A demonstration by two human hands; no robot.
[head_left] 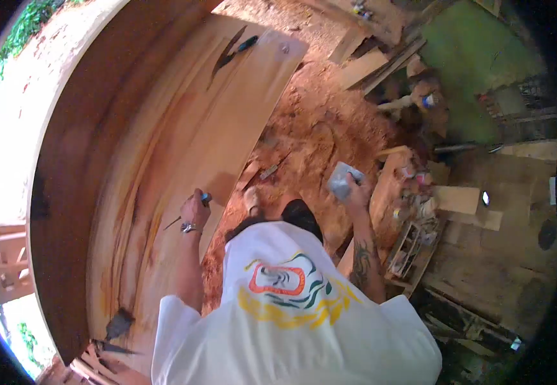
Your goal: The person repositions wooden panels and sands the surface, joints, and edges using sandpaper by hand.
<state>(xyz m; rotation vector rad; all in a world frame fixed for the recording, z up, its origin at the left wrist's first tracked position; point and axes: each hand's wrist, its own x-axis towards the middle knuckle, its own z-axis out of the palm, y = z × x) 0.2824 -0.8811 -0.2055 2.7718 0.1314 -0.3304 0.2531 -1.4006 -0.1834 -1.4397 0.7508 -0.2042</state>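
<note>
Brown, glossy wood with dark and amber streaks makes up the broad panel (182,147) on the left, and a darker, curved wooden wall (73,173) rises along its far side. Over the near edge of this panel is the person's left hand (193,209), its fingers curled around a slim dark tool with a blue end (206,197); the thin shaft sticks out on the other side of the fist, pointing down and left, and whether its tip touches the wood cannot be told. A silvery metal band (190,227) circles that wrist. Well apart, the right hand (357,190) grasps a flat, grey, roughly square plate (338,181) by one side, holding it out over the reddish-brown dirt ground (317,138). Toward the panel's upper end lies a dark blue-black object (248,43), near a black pointed mark on the wood; toward the lower end rests a dark, flat, blade-like piece (119,324). Between the hands is the white shirt (304,346) with its yellow, green and red print. Pale wooden boards (363,69) lie beyond the plate, near a green surface (477,58) at upper right.
</note>
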